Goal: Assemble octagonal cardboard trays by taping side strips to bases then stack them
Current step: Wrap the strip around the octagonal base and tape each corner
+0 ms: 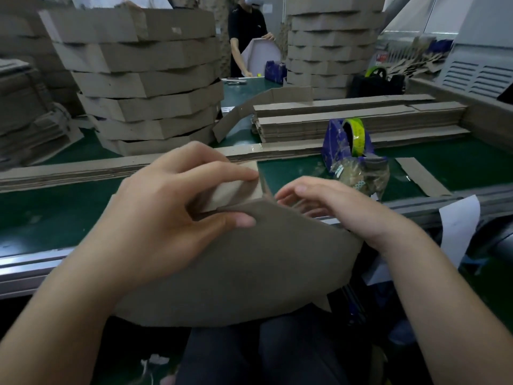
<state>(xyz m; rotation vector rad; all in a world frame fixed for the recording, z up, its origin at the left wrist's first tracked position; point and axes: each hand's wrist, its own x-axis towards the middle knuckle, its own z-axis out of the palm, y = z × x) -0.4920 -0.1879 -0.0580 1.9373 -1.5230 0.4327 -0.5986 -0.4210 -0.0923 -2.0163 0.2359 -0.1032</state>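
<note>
Two hands on one unfinished tray. Left hand (172, 209) pinches the side strip (236, 190) against the edge of the octagonal base (236, 262), fingers over the strip's outer face and thumb on the base. Right hand (336, 207) sits just beside that corner, fingers loosely curled, nothing visibly held. I can't tell if tape is stuck to a fingertip. Base is tilted up at the counter (55, 212) edge, near side down toward the lap.

Risks as I read them:
- I see no tape on this joint, so if the left pinch eases, the strip could spring off and its folds drift from the corners.
- Base is propped, not flat, so pressing tape on could flex it and set the wall crooked.
- Tape dispenser (349, 145) is well apart on the right, and reaching for it leaves one hand holding everything.
- Finished tray stack (144, 79) sits staggered, so one more tray might tip it.
</note>
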